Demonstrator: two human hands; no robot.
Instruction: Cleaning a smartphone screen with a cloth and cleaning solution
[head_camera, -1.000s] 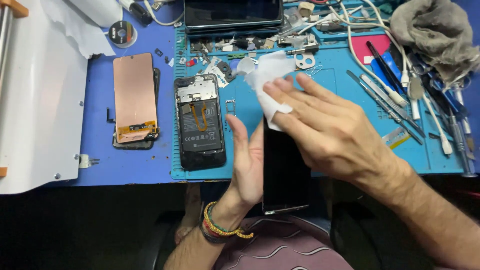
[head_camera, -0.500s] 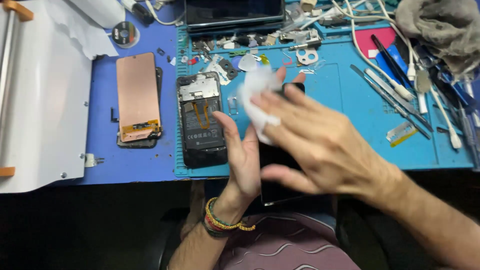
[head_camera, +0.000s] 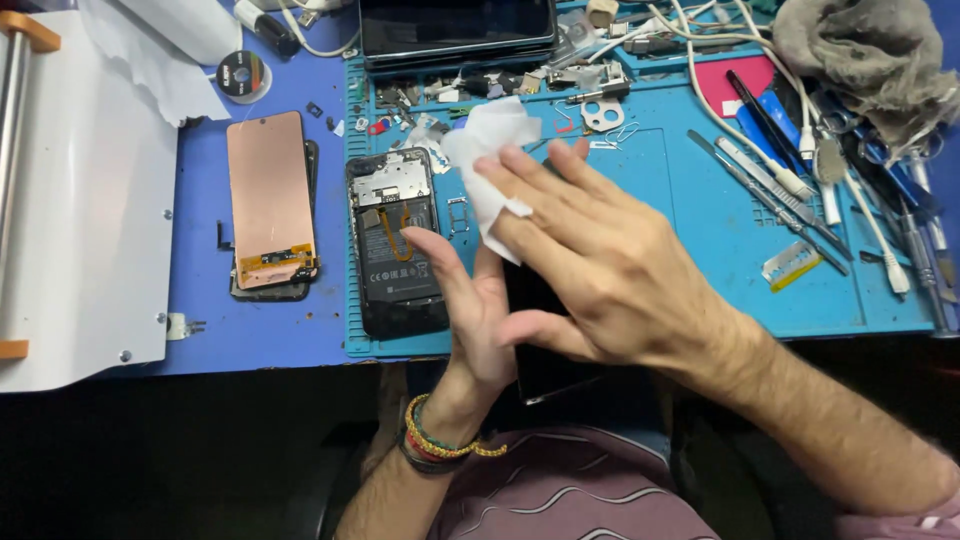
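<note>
Left to right: a copper-backed panel (head_camera: 270, 200) and an opened phone (head_camera: 395, 240) lie untouched. At the table's near edge the left hand (head_camera: 480, 320) grips a dark screen (head_camera: 545, 350); the right hand (head_camera: 610, 270) presses a white wipe (head_camera: 490, 150) onto it, wiping apparently underway.

thin black glass panel (head_camera: 545, 345): flat, shiny, dark, held up on its long side between both hands, mostly hidden
crumpled white paper tissue (head_camera: 487, 150): soft, wrinkled, pressed onto the panel's top end
</note>
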